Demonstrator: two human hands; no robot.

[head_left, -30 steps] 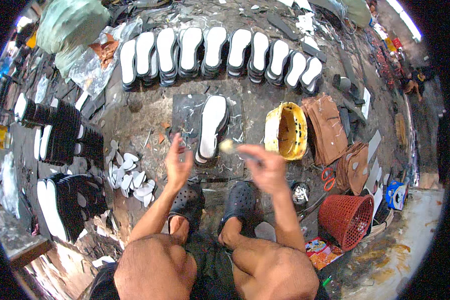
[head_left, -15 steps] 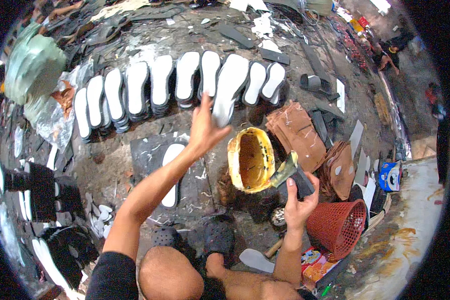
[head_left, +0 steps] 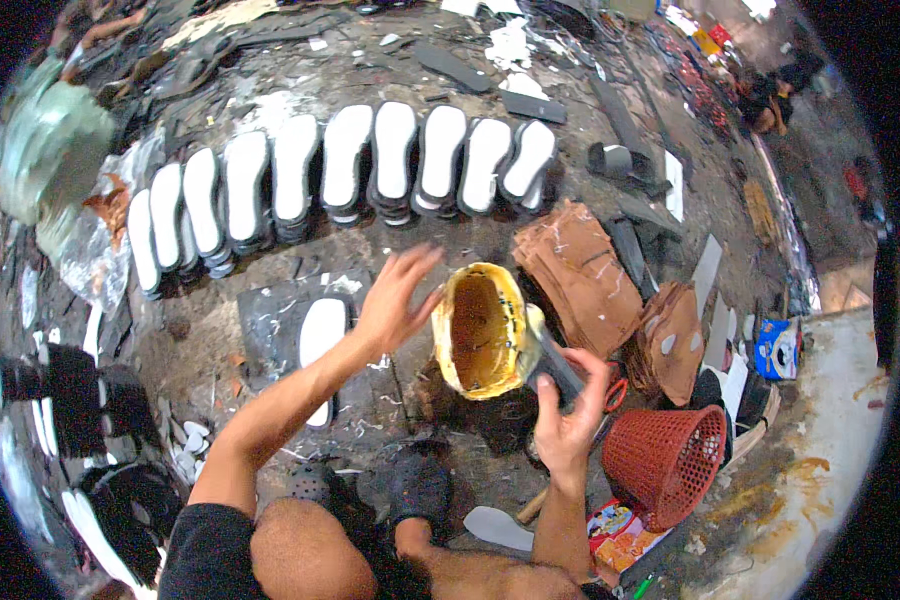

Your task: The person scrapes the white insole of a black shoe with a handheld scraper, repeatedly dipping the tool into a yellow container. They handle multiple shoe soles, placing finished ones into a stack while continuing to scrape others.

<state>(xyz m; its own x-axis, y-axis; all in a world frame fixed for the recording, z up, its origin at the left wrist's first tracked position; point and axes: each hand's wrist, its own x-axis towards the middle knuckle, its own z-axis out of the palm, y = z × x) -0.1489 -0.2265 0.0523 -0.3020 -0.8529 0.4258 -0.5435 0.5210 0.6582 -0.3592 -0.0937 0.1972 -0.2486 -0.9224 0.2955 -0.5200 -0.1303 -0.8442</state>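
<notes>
My left hand (head_left: 395, 305) hovers with its fingers spread, a little blurred, just left of a yellow-crusted pot (head_left: 443, 350) with amber, glue-like stuff inside. In my right hand (head_left: 568, 425) is a glue spreader (head_left: 558, 372): a flat dark grey handle with a yellowish, smeared end. That end is against the pot's right side. Left of my left forearm, a white-topped sole (head_left: 322, 335) lies on a dark board (head_left: 265, 325), partly hidden by the arm. Beyond, stacks of white-topped soles (head_left: 348, 155) with dark edges form a curved row.
Brown sheets (head_left: 580, 265) are piled right of the pot. A red mesh basket (head_left: 650, 455) stands near my right forearm, with red-handled scissors (head_left: 617, 393) beside it. Dark, white-edged pieces (head_left: 75, 390) lie at the left. Scraps cover the far floor. A person (head_left: 770, 105) is at the far right.
A sole that was tilted and blurred near my left hand now lies on a stack in the row. My left hand has drawn back toward me. The spreader has shifted closer against the pot.
</notes>
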